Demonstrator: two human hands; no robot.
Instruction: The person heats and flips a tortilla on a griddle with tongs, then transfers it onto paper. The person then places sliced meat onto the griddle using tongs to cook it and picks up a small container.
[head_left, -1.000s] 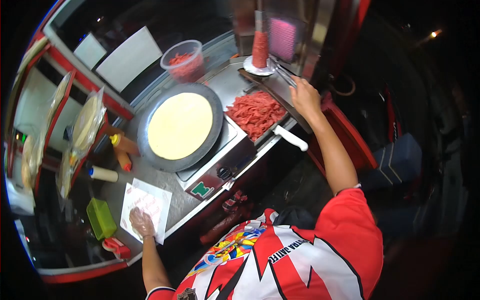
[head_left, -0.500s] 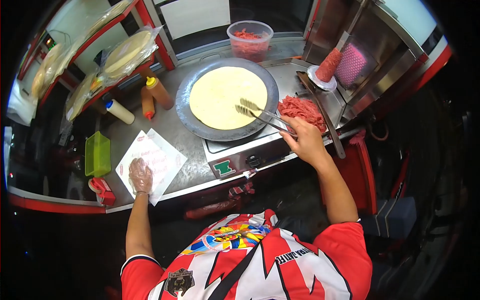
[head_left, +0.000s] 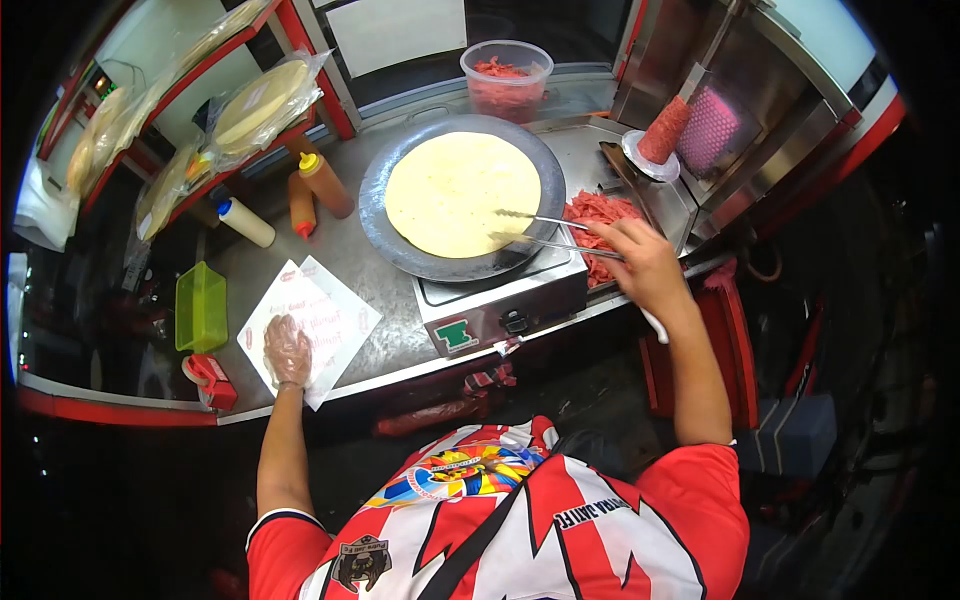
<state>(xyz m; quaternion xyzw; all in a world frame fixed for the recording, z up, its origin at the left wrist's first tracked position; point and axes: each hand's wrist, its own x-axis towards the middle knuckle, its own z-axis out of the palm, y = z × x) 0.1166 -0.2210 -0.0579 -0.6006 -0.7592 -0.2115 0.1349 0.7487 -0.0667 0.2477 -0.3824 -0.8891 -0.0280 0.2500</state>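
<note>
My right hand (head_left: 648,268) grips a pair of metal tongs (head_left: 560,244), whose tips reach over the right part of a pale yellow flatbread (head_left: 455,185). Whether the tips touch the bread I cannot tell. Beneath the bread is a round dark griddle (head_left: 378,225) on a steel stove (head_left: 490,312). Shredded reddish meat (head_left: 600,212) is heaped right beside the griddle, partly behind the tongs and my hand. In a clear plastic glove, my left hand (head_left: 288,350) lies flat with fingers stretched on printed white wrapping paper (head_left: 335,325).
Sauce bottles (head_left: 325,185) and a green tray (head_left: 200,308) stand on the left, with a red tape dispenser (head_left: 210,382) at the counter edge. A meat spit (head_left: 664,135) rises at the right. A clear tub of meat (head_left: 506,85) is behind the griddle.
My right hand has shifted slightly right, and the tongs' tips have spread apart and turned. My left hand stays on the paper. The whole view has moved a little.
</note>
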